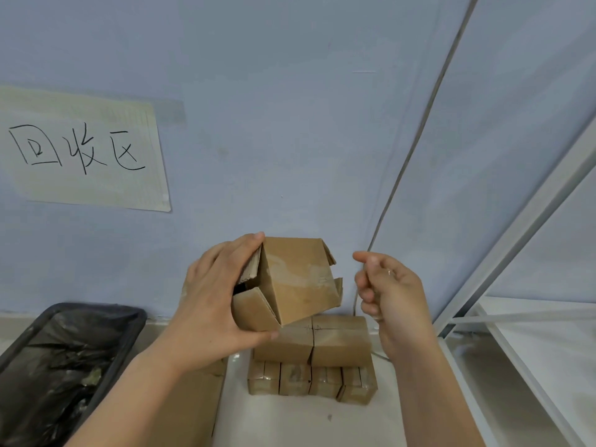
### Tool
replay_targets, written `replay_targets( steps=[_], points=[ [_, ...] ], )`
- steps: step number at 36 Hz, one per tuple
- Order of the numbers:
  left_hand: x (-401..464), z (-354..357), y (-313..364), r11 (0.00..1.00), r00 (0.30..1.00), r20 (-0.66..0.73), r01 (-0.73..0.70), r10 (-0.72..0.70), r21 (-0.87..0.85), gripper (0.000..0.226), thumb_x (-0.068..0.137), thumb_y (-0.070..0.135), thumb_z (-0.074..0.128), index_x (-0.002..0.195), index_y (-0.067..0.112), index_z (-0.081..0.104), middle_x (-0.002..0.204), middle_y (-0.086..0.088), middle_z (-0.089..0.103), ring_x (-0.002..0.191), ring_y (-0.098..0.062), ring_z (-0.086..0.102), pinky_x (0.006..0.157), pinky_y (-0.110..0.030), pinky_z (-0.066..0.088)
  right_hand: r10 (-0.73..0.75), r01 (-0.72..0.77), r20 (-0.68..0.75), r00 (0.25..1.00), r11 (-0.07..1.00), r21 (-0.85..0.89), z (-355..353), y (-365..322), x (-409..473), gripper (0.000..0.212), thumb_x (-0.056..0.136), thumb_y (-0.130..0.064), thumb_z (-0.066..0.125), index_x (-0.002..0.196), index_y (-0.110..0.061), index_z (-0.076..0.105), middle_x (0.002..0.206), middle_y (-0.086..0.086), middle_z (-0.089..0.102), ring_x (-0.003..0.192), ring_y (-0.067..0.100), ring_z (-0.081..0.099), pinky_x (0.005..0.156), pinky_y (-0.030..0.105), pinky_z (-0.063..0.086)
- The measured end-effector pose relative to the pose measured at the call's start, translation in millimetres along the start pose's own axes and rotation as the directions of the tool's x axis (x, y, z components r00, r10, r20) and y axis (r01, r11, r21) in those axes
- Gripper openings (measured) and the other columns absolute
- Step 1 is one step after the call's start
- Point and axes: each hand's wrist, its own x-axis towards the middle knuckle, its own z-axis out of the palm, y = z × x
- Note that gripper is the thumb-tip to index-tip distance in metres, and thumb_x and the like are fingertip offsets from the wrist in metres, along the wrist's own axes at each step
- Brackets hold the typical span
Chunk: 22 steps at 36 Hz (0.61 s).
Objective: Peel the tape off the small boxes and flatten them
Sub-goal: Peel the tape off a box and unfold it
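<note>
A small brown box [290, 282] is being held up in front of the blue wall [290, 124], tilted, with its end flaps hanging open on both sides. The left hand [219, 298] is gripping it at the 9 o'clock end, fingers over the top flap and thumb under the bottom corner. The right hand [387, 288] is hovering at 3 o'clock, just beside the box but not touching it, its fingers curling inward; a thin clear strip of tape [360, 285] seems to be hanging from them, though that is hard to tell. At 6 o'clock, directly below, a stack of boxes [312, 359] is sitting on the white surface [306, 421], still closed. At 8 o'clock a bin [64, 366] lined with a black bag is standing against the wall. At 10 o'clock a paper sign [84, 150] with handwritten characters is taped up. At 3 o'clock a white rack [529, 317] is standing.
</note>
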Motion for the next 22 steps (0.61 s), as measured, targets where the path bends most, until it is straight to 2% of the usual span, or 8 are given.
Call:
replay_targets(
  steps=[3,6,9,12,15,17,20,22],
  points=[
    [0,0,-2,1.000,0.999,0.023,-0.030,0.030,-0.008,0.113,0.050,0.055,0.074,0.139,0.059,0.004,0.140,0.043,0.015,0.131,0.016,0.010,0.105,-0.025,0.019,-0.070,0.059,-0.049,0.996,0.977,-0.204,4,2,1,0.024,0.097,-0.028,0.050,0.084,-0.020,0.068,0.048,-0.012,0.041,0.049,0.007,0.035,0.051,0.018,0.031],
    [0,3,-7,0.997,0.997,0.024,-0.074,0.074,-0.031,0.123,0.054,0.024,0.088,0.142,0.055,0.008,0.142,0.040,0.015,0.135,0.011,0.016,0.104,-0.016,0.026,-0.058,0.049,-0.038,0.998,0.977,-0.206,7,2,0,0.043,0.086,-0.053,0.051,0.078,-0.016,0.070,0.038,-0.015,0.038,0.045,0.002,0.036,0.055,0.020,0.032],
    [-2,6,-8,0.994,0.996,0.015,-0.092,0.093,-0.053,0.123,0.055,0.008,0.088,0.142,0.054,0.012,0.146,0.032,0.020,0.137,0.001,0.023,0.095,-0.004,0.033,-0.040,0.031,-0.046,0.998,0.983,-0.182,10,3,2,0.031,0.096,-0.034,0.048,0.085,-0.015,0.069,0.040,-0.009,0.039,0.036,0.002,0.035,0.053,0.022,0.035],
    [-2,7,-7,0.993,0.994,0.013,-0.112,0.112,-0.021,0.117,0.055,0.008,0.086,0.141,0.050,0.018,0.148,0.024,0.023,0.137,-0.002,0.026,0.087,-0.022,0.049,-0.041,0.026,-0.053,0.998,0.968,-0.250,12,10,5,0.023,0.098,-0.012,0.040,0.104,-0.022,0.060,0.064,-0.003,0.064,0.035,0.003,0.041,0.050,0.023,0.038],
    [-1,6,-6,0.989,0.989,0.006,-0.146,0.146,0.002,0.110,0.055,0.010,0.086,0.141,0.043,0.024,0.148,0.018,0.025,0.136,-0.004,0.028,0.084,-0.035,0.054,0.005,-0.010,-0.021,1.000,0.964,-0.267,12,12,6,0.037,0.092,0.007,0.032,0.109,-0.015,0.057,0.096,0.001,0.062,0.042,0.006,0.050,0.046,0.022,0.044],
    [0,6,-6,0.976,0.976,0.017,-0.216,0.216,0.034,0.109,0.053,0.007,0.086,0.139,0.038,0.027,0.147,0.017,0.025,0.136,-0.009,0.030,0.088,-0.028,0.051,0.031,-0.031,-0.003,1.000,0.972,-0.232,11,14,8,0.041,0.087,0.015,0.033,0.103,-0.013,0.058,0.101,0.002,0.062,0.055,0.006,0.058,0.049,0.017,0.048],
    [2,6,-6,0.957,0.960,0.036,-0.280,0.278,0.080,0.108,0.052,0.009,0.088,0.138,0.034,0.029,0.146,0.016,0.025,0.135,-0.012,0.031,0.092,-0.013,0.038,-0.007,-0.001,-0.038,0.999,0.976,-0.217,8,20,13,0.041,0.086,0.016,0.038,0.089,-0.019,0.058,0.103,0.002,0.064,0.086,0.009,0.065,0.066,0.015,0.050],
    [2,7,-3,0.952,0.955,0.014,-0.296,0.296,0.074,0.106,0.051,0.011,0.089,0.137,0.031,0.029,0.145,0.010,0.028,0.135,-0.011,0.031,0.095,-0.010,0.036,-0.024,0.005,-0.080,0.996,0.975,-0.224,8,24,14,0.041,0.086,0.015,0.036,0.086,-0.019,0.059,0.100,-0.002,0.065,0.090,0.013,0.065,0.064,0.019,0.049]
  ],
)
